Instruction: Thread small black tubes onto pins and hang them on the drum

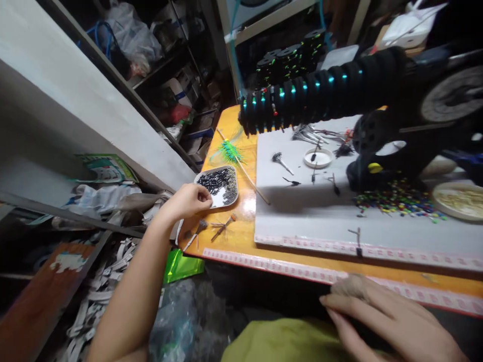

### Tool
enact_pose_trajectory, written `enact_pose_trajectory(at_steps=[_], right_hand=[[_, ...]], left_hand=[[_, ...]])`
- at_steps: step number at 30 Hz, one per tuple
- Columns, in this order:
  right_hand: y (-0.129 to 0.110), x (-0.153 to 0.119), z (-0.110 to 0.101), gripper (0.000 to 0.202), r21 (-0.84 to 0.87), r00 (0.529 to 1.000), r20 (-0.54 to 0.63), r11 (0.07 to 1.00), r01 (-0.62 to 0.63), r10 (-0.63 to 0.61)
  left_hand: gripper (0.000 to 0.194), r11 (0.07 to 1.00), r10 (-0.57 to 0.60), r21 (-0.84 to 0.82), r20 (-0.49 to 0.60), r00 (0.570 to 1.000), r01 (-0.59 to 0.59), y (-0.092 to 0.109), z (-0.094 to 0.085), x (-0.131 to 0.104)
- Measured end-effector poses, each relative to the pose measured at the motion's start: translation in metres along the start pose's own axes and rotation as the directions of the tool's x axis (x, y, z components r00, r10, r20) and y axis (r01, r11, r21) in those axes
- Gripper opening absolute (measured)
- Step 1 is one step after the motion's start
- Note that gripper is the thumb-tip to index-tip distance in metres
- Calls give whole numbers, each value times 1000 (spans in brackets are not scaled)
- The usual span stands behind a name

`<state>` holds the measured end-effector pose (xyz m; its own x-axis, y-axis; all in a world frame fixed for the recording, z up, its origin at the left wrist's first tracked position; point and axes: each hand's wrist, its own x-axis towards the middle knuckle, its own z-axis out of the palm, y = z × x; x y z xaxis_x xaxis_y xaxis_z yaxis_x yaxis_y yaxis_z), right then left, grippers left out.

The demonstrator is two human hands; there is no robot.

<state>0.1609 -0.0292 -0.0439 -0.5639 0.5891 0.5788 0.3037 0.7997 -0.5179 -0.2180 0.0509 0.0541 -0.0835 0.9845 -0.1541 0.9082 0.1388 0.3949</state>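
Note:
My left hand (191,200) is at the near left side of a small white tray (236,193) on the table corner. Its fingertips are pinched together over the tray; anything between them is hidden. Inside the tray lie many small shiny black beads (215,181), with finer dark and greyish bits to the right. My right hand (381,311) is low at the table's front edge, above my lap. Its thumb and forefinger come together, and I cannot make out what is between them. Small twig-like pieces with dark ends (223,228) lie just right of the tray.
A black machine arm wound with black coils (317,93) spans a white board (279,221). On the board are coloured beads (400,201), a shallow dish of pale pieces (458,201), a white lid (318,158) and dark twig pieces. A green bristly piece (230,151) and measuring tape (271,266) lie on the table.

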Motion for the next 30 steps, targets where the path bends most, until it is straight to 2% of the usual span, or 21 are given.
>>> enact_pose_trajectory(at_steps=[3, 6, 12, 15, 17, 18, 19, 20, 22, 24, 26, 28, 30], right_hand=[[-10, 11, -7, 17, 104, 993, -21, 988, -113, 116], [-15, 18, -11, 17, 175, 981, -28, 967, -186, 194], [-17, 17, -11, 16, 191, 974, -25, 958, -216, 224], [-18, 16, -11, 16, 174, 976, -45, 964, -203, 214], [-20, 16, -11, 16, 181, 976, -70, 964, -193, 209], [-22, 16, -11, 16, 192, 974, -84, 963, -190, 209], [-24, 17, -11, 17, 208, 973, -98, 960, -187, 211], [-26, 17, -11, 18, 224, 970, -112, 957, -187, 216], [-31, 18, -11, 20, 265, 965, -122, 944, -195, 234], [-34, 20, -12, 20, 323, 962, -91, 921, -216, 258], [-37, 21, -14, 19, 369, 959, -37, 896, -247, 279], [-38, 22, -15, 19, 385, 955, 15, 880, -279, 296], [-40, 22, -16, 18, 384, 951, 52, 873, -300, 304]], left_hand=[[9, 1000, -16, -8, -41, 999, 16, 4, -1, 0], [13, 999, -42, -39, -143, 989, 36, 3, 1, -5], [7, 987, -86, -155, -361, 929, 32, 2, 10, -15], [11, 972, -64, -232, -450, 891, -47, 25, 23, -33], [22, 927, -19, -344, -442, 897, -150, 52, 43, -55], [17, 810, 14, -533, -403, 915, -247, 68, 57, -68], [7, 658, 69, -697, -323, 944, -286, 84, 73, -80], [3, 477, 94, -840, -246, 965, -261, 99, 90, -91], [9, 75, 112, -995, -55, 992, -63, 123, 123, -109], [20, -200, 102, -974, 86, 991, 105, 138, 149, -119], [26, -352, 75, -919, 162, 984, 178, 145, 165, -124], [30, -418, 50, -886, 198, 979, 201, 146, 172, -127], [33, -445, 53, -867, 225, 973, 224, 145, 173, -130]])
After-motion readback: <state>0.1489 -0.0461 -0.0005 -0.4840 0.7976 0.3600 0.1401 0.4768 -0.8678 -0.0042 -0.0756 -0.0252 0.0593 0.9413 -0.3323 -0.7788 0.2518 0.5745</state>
